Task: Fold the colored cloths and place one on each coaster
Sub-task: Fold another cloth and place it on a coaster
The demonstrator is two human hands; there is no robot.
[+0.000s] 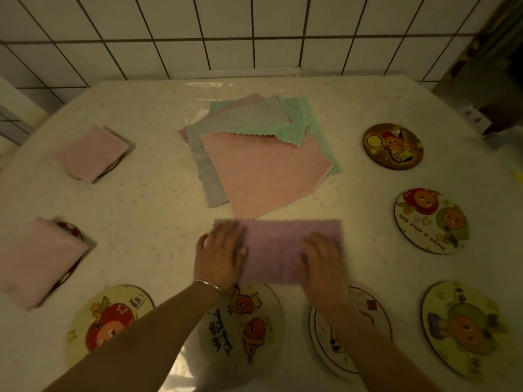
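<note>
Currently the purple cloth (278,250) lies as a half-folded strip on the table (147,199), just in front of the stack of unfolded cloths (263,154). Left hand (222,251) lies flat on its left end, fingers straight, pressing, not gripping. Right hand (322,260) sits on the right end; it's motion-blurred, so can't tell if the fingers pinch the edge or just press.

Risks as judged from here:
- Cloth's far edge nearly touches the pink top cloth (266,176); a sloppy second fold could snag it and drag the stack
- Slick table cover: pressing with flat hands only, the strip may slide instead of creasing, so edges end up misaligned
- Near edge of the strip overlaps the front-centre coaster (243,329); forearms pass over it and the coaster under the right arm (368,315), could nudge both
- Two pink folded cloths (93,152) (39,261) already sit on left coasters; a loose fold here may spring open once placed
</note>
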